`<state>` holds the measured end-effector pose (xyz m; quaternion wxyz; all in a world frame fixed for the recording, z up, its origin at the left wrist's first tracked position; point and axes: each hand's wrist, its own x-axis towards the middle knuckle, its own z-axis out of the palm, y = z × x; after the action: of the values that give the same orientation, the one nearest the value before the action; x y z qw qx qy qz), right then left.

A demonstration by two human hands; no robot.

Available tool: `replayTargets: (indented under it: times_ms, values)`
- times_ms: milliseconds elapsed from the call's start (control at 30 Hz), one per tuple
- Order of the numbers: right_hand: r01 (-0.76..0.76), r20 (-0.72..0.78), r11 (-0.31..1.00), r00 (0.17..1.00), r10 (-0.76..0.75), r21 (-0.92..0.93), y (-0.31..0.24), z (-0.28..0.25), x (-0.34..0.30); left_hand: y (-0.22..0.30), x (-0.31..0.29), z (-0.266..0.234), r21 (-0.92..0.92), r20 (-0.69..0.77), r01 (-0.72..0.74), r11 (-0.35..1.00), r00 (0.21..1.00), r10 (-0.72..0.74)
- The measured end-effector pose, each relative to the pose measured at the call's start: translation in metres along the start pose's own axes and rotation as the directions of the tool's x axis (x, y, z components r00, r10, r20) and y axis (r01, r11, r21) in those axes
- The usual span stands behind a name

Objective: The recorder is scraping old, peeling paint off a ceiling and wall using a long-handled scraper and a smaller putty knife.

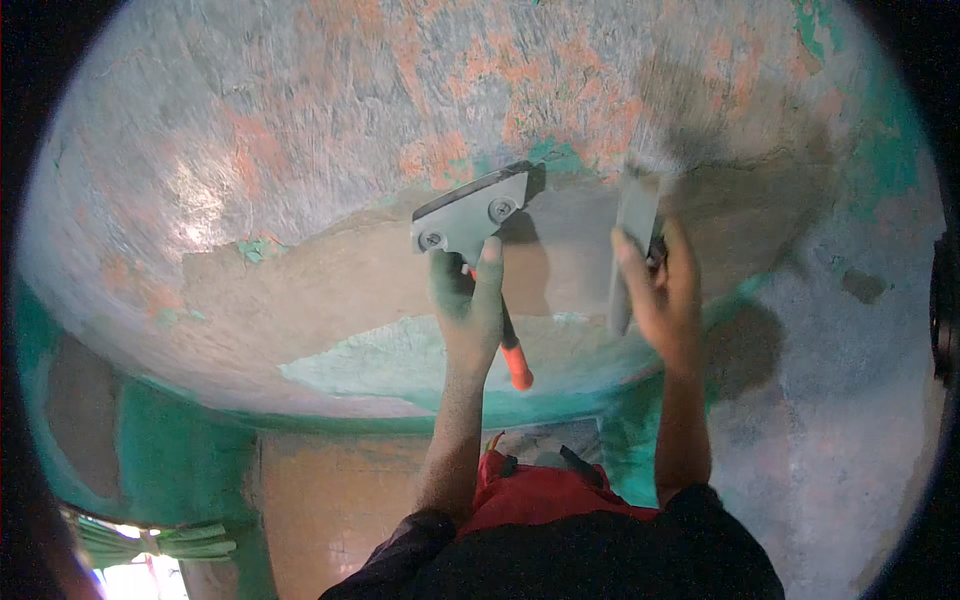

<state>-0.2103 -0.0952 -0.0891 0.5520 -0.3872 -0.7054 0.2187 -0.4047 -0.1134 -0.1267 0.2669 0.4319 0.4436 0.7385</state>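
My left hand (466, 305) is closed round a wide wall scraper (470, 215). Its pale grey head has two large screws and a dark blade edge, angled up against the wall, and the orange end of its handle sticks out below my hand. To the right, my right hand (672, 300) grips a flat grey putty knife (637, 205), blade upward, slightly blurred and close to the wall. Both tools are before a bare grey-brown plaster patch (350, 260) in the wall (330, 120), whose paint is worn to grey, orange and green.
A pale green paint area (370, 365) lies below the plaster patch. Tied green curtains (150, 542) hang by a bright window (145, 580) at the lower left. An orange-brown surface (340, 500) is near the bottom, and red cloth (540, 495) shows between my arms.
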Motion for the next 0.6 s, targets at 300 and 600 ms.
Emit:
replayTargets:
  times_ms: [300, 600]
  values:
    - [-0.44, 0.289, 0.633, 0.897, 0.334, 0.636, 0.034, 0.018, -0.074, 0.012, -0.024, 0.036, -0.482, 0.016, 0.264, 0.835, 0.956, -0.293]
    - [-0.48, 0.395, 0.617, 0.874, 0.281, 0.624, 0.019, 0.026, -0.069, 0.013, -0.053, 0.034, -0.537, 0.283, 0.408, 0.738, 0.912, -0.298]
